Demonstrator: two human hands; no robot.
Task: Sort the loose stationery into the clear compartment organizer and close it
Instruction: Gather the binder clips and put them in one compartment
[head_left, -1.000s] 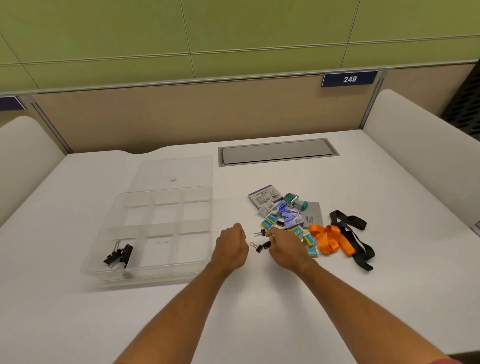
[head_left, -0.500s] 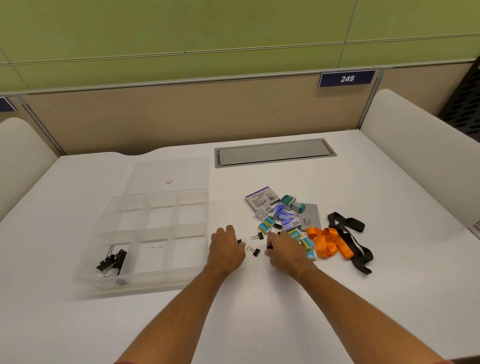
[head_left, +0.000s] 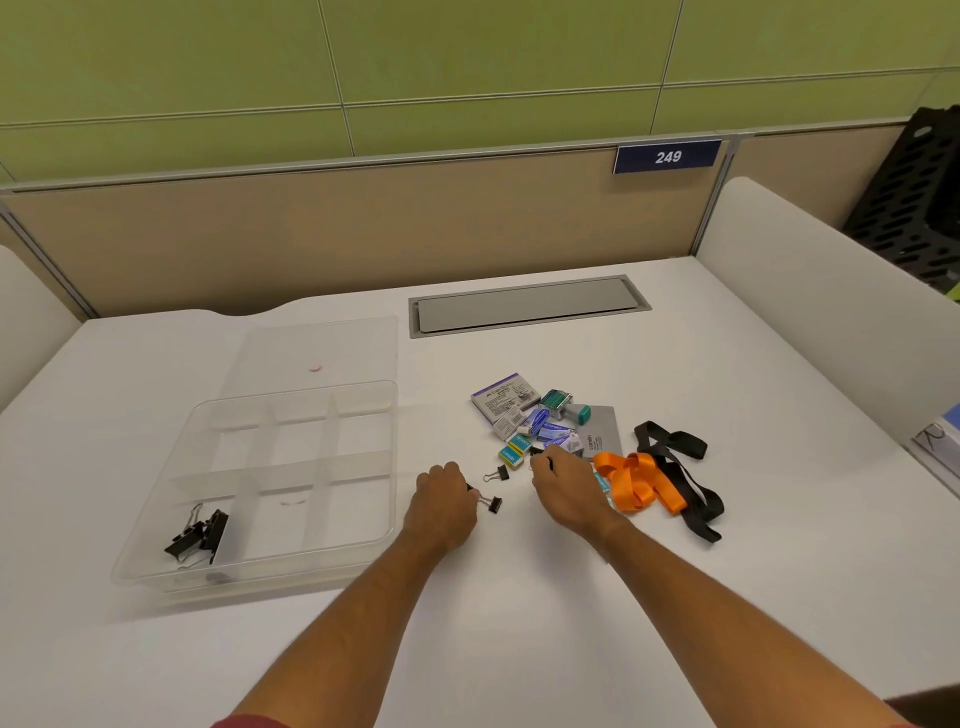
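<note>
The clear compartment organizer sits at the left with its lid lying open behind it. Several black binder clips lie in its front-left compartment. My left hand rests on the table, fingers curled, pinching the wire handle of a small black binder clip. My right hand pinches another small black clip at the edge of the stationery pile. One loose clip lies between my hands.
The pile holds a purple box, small staple boxes, a teal stamp and a grey card. An orange lanyard and a black lanyard lie to its right. A grey cable hatch is behind.
My hands, close together over the clips a second ago, have drawn slightly apart. The right hand has reached toward the pile's edge. The view has shifted a little.
</note>
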